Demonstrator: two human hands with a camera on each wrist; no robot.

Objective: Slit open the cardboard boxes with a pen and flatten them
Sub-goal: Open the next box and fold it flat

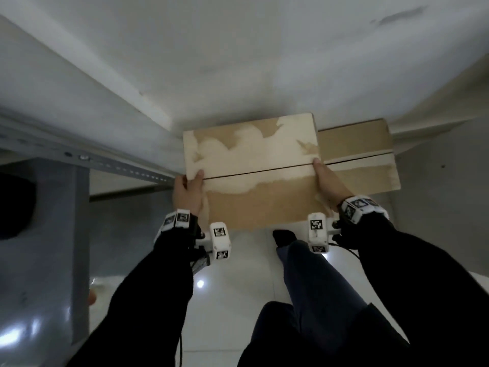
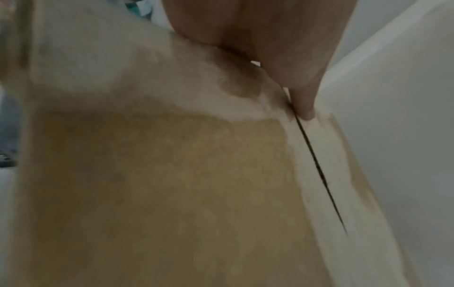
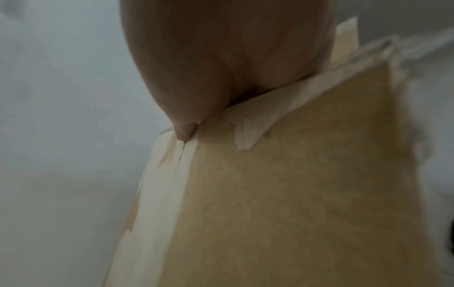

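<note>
Two hands hold a box up near the wall.
The left hand (image 1: 188, 193) and right hand (image 1: 329, 182) each grip a side of the box (image 1: 254, 178), thumbs by its open slit. A second box (image 1: 362, 154) sits just behind, with the white floor (image 1: 251, 263) below.

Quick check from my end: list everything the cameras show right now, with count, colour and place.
Held box: one, brown cardboard with pale torn patches, centre, dark seam gap across its top.
Second box: one, brown cardboard, behind and right of the held box, by the wall.
Wall: grey-white, far side.
Floor: glossy white tile, below.
Cabinet: one, grey, left.
Metal rail: one, grey, perforated, left of the boxes.
Pen: none visible.
Leg: dark blue trousers, black sock, bottom centre.
Left hand: grips the held box's left edge, thumb at the seam.
Right hand: grips its right edge, thumb at the seam.
</note>
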